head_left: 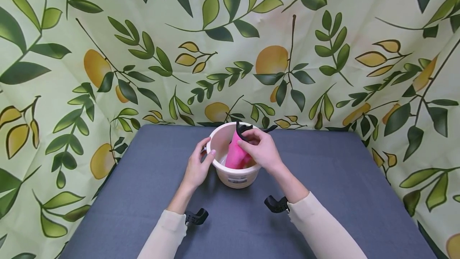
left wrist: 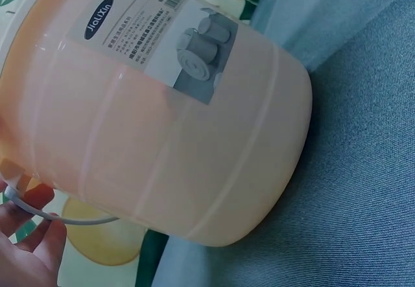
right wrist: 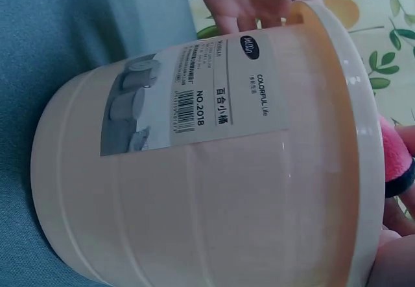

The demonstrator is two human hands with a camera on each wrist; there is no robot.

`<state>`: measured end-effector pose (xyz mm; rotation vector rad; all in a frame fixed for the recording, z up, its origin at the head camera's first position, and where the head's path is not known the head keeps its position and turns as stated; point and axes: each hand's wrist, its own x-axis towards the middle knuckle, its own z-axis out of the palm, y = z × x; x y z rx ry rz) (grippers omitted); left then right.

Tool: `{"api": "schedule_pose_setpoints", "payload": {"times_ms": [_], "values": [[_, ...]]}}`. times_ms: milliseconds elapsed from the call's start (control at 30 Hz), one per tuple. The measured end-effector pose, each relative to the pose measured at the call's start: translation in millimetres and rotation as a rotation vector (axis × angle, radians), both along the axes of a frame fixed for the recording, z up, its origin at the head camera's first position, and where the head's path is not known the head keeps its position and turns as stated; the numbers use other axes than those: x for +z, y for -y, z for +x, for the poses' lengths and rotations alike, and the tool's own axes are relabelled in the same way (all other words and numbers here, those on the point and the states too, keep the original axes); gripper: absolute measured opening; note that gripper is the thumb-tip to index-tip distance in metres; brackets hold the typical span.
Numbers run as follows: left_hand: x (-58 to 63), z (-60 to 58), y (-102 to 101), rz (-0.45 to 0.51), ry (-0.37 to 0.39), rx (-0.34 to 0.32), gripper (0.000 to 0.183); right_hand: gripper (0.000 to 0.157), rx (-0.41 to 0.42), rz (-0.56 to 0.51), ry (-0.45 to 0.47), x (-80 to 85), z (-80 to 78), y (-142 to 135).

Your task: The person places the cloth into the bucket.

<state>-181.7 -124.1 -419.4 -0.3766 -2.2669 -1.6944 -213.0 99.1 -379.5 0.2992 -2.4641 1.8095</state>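
A pale pink plastic bucket (head_left: 235, 182) stands upright on the table, its printed label (right wrist: 194, 99) facing the wrist cameras. My left hand (head_left: 195, 167) grips the bucket's left rim, with the thumb at the rim and the fingers outside. In the left wrist view, those fingers are beside the thin grey handle (left wrist: 84, 221). With thumb and fingers, my right hand (head_left: 263, 151) pinches a soft, bright pink fabric item (head_left: 235, 155) by its black edging. Most of that item is inside the bucket; its lower end is partly hidden by the rim, and its exact kind cannot be told.
The bucket stands on a table under a dark blue-grey cloth (head_left: 151, 195). A curtain (head_left: 223, 71) printed with leaves and fruit hangs close behind the table and along both sides. Black camera mounts (head_left: 276, 204) stick out from both wrists.
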Motion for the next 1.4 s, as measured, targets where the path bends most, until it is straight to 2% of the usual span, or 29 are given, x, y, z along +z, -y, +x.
{"api": "schedule_pose_setpoints", "payload": {"times_ms": [167,267,333,400,500,567,767,833,1067,1400], "values": [[-0.1,0.5,-0.5,0.0,-0.015,0.006,0.047,0.027,0.006,0.008,-0.002,0.3,1.0,-0.1],[-0.9,-0.8,-0.4,0.015,-0.03,0.005,0.046,0.024,0.01,-0.052,-0.004,0.7,1.1,-1.5],[-10.3,-6.2,1.7,0.021,-0.047,0.002,0.047,0.025,0.015,-0.098,0.002,1.0,1.3,-2.8],[-10.4,-6.7,2.3,0.023,-0.034,-0.003,0.047,0.027,0.023,-0.135,-0.005,1.7,1.4,-4.2],[-9.3,-5.4,3.2,0.02,-0.022,-0.008,0.048,0.028,0.034,-0.157,-0.033,5.7,2.6,-6.6],[0.8,0.4,1.9,0.021,0.001,-0.011,0.048,0.027,0.038,-0.159,-0.055,9.9,3.7,-8.8],[2.3,0.2,3.2,0.005,-0.001,-0.011,0.048,0.02,0.041,-0.166,-0.128,23.4,7.8,-18.2],[-0.3,-2.0,3.8,0.0,-0.004,-0.011,0.047,0.019,0.034,-0.141,-0.166,26.0,9.2,-22.1],[-26.4,-18.6,11.4,-0.035,-0.026,-0.008,0.049,0.019,-0.069,0.031,-0.282,23.7,19.2,-37.8],[-26.7,-13.8,22.5,-0.147,-0.047,0.011,0.05,0.017,-0.152,0.165,-0.424,-0.8,32.0,-61.6]]}}
